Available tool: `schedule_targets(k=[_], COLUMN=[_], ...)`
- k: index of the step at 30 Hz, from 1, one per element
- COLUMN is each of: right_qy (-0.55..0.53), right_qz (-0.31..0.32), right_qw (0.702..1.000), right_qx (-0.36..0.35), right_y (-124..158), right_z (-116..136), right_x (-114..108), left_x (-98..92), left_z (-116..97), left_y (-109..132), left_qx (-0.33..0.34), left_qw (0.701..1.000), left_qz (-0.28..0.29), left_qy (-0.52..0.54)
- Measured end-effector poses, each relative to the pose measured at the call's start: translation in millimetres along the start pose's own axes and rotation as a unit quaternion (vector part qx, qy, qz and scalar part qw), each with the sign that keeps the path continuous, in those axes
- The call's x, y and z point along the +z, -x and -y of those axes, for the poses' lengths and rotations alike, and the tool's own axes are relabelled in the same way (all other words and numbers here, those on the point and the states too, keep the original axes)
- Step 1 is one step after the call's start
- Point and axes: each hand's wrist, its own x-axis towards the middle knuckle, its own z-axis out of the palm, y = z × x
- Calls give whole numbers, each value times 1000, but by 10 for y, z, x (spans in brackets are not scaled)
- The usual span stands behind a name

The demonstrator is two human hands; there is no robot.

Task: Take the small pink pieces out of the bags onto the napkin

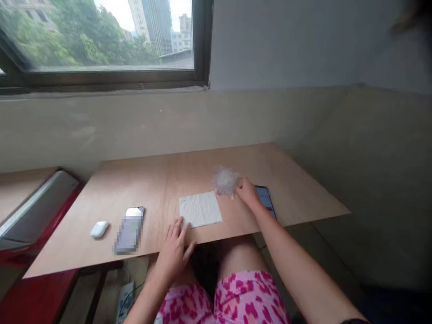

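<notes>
On the wooden table a white paper napkin (200,210) lies flat in front of me. My left hand (175,243) rests at the table's front edge with its fingers spread, the fingertips at the napkin's lower left corner. Beyond the napkin's upper right corner is a crumpled clear plastic bag (224,181). My right hand (246,191) has its fingers pinched on the right side of that bag. Whatever the bag contains, if anything, cannot be made out.
A phone (266,200) with a lit screen lies partly behind my right forearm. Another phone (130,230) and a white earbud case (100,229) sit at the left of the table (162,175). A wall and window (101,40) stand behind; a red bench (50,297) is at lower left.
</notes>
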Motion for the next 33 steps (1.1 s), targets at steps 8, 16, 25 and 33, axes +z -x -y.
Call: schedule_targets(k=[8,16,25,33], right_qy=[-49,-131,-542,-493], right_qz=[32,36,327,434], right_qw=[998,991,770,753], right_qx=[-7,-11,83,38], right_y=[50,331,1406,1824], right_z=[116,280,584,681], right_x=[-52,-276,-393,-381], left_x=[-46,-177,-543,-604], left_z=[5,-39,-392,-788], left_y=[-26,-19,-33,-65], left_qx=[6,-6,-78,-123], left_qw=[999,995,954,865], left_qz=[-30,-40,-31,12], left_qy=[41,95,287,487])
